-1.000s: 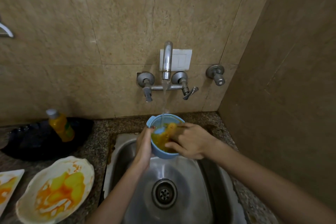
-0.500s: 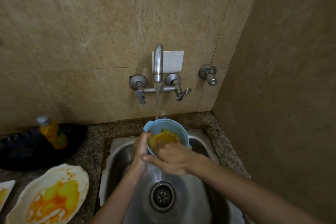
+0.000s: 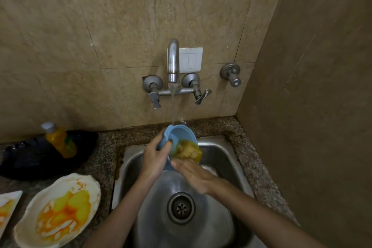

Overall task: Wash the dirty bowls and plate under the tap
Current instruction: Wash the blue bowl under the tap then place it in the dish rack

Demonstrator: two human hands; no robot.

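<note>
A light blue bowl [image 3: 182,133] is tilted toward me over the steel sink [image 3: 219,159], with yellow-brown water in its lower part. My left hand [image 3: 156,155] grips its left rim, thumb inside. My right hand [image 3: 193,175] lies under the bowl's lower edge, fingers stretched out toward the left. Water runs from the wall tap [image 3: 173,60] onto the bowl's far rim. A white oval plate [image 3: 58,210] smeared with orange sauce rests on the counter at the lower left. The corner of another stained white dish [image 3: 9,205] shows at the left edge.
A yellow bottle with a white cap [image 3: 60,140] stands in a black tray [image 3: 30,159] at the left. The sink drain [image 3: 181,207] sits below my hands. Tiled walls close off the back and the right side. A speckled stone counter [image 3: 253,159] rims the sink.
The bowl has tipped further toward me and the dirty water has gathered at its lower edge. My right hand has left the bowl's inside and now lies flat beneath it.
</note>
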